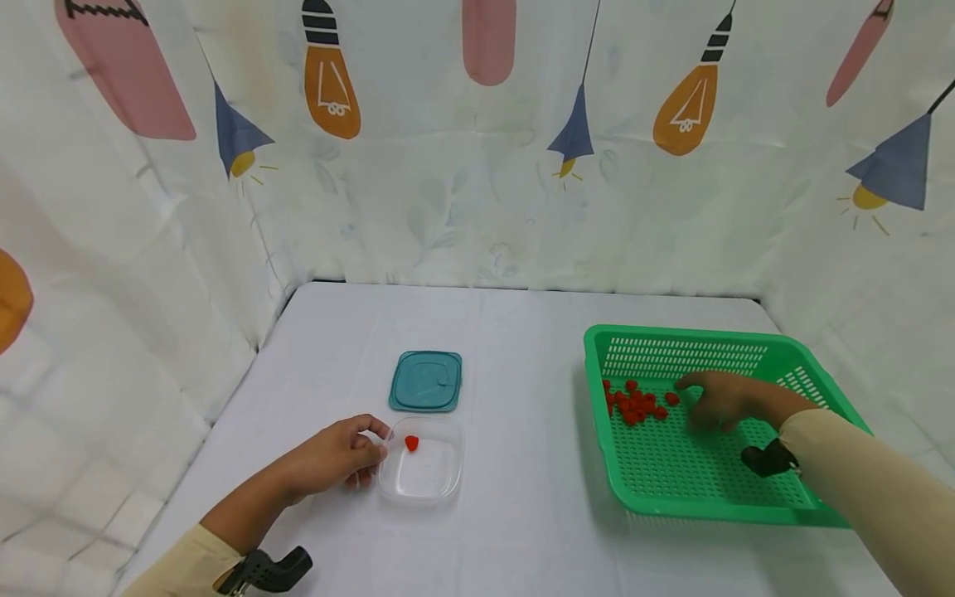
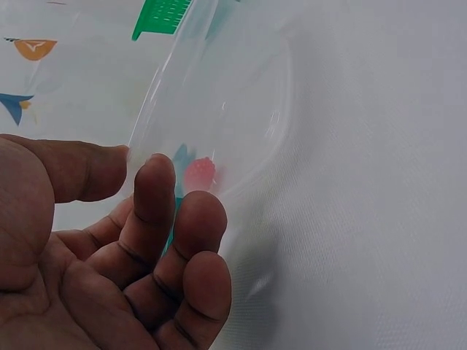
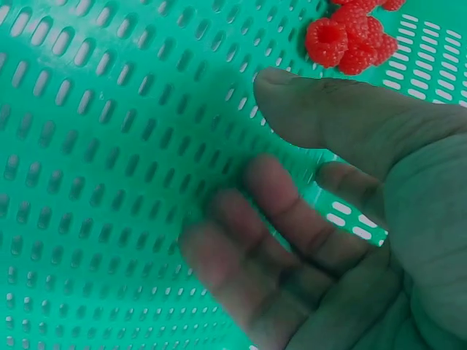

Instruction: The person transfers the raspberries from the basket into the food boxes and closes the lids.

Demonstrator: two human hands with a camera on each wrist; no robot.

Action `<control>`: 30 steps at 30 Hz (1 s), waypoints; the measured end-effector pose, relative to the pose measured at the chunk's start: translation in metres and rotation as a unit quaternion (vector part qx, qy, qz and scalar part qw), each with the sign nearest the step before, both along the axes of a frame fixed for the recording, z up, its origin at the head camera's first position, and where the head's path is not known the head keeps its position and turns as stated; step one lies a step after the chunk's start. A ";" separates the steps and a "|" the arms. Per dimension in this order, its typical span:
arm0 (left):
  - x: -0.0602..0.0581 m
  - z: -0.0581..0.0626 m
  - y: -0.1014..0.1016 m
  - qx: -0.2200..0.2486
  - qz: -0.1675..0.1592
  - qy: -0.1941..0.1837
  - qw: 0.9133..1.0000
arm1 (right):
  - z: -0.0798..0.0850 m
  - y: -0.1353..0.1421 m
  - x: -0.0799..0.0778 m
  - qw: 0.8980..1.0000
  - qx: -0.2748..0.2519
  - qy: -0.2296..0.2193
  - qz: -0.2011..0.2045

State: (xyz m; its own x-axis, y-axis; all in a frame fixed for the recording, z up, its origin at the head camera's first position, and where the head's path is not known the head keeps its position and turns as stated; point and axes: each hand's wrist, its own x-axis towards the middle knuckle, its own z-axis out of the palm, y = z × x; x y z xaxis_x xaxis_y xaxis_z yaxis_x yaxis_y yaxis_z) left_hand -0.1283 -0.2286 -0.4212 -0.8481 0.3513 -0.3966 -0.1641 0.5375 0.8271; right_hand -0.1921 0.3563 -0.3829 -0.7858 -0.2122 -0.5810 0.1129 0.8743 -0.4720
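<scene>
My left hand (image 1: 339, 456) is at the left side of a clear square plastic container (image 1: 425, 489), its thumb and a finger pinching the rim. Inside the container, toward its far left, lies a single red raspberry (image 1: 411, 444), also visible through the plastic wall in the left wrist view. Over at the right, my right hand (image 1: 719, 402) reaches down into a green perforated basket (image 1: 716, 514). Its fingers are loosely bent with nothing between them. A cluster of red raspberries (image 1: 632, 406) lies beside the thumb, toward the basket's left wall.
A teal square lid (image 1: 426, 381) lies flat on the white tablecloth (image 1: 522, 464), just behind the container. White printed curtains (image 1: 477, 207) hang behind the table and along both sides.
</scene>
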 end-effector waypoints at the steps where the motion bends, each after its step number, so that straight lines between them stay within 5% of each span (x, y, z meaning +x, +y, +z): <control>1: 0.000 0.000 0.000 0.000 0.000 0.000 1.000 | 0.000 0.000 0.000 1.000 0.012 0.009 0.012; 7: -0.001 -0.002 0.001 -0.003 0.001 -0.001 1.000 | -0.002 0.002 0.002 0.991 0.078 0.074 0.082; 30: -0.002 -0.002 0.001 0.000 -0.001 -0.001 1.000 | 0.001 0.003 0.014 0.993 0.073 0.049 0.084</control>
State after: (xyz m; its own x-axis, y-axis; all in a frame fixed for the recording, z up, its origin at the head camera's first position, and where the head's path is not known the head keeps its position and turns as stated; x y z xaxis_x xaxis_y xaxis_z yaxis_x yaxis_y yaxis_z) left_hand -0.1305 -0.2273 -0.4227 -0.8465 0.3528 -0.3986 -0.1648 0.5382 0.8265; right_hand -0.1783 0.3594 -0.3817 -0.8000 -0.2640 -0.5387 -0.0807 0.9371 -0.3395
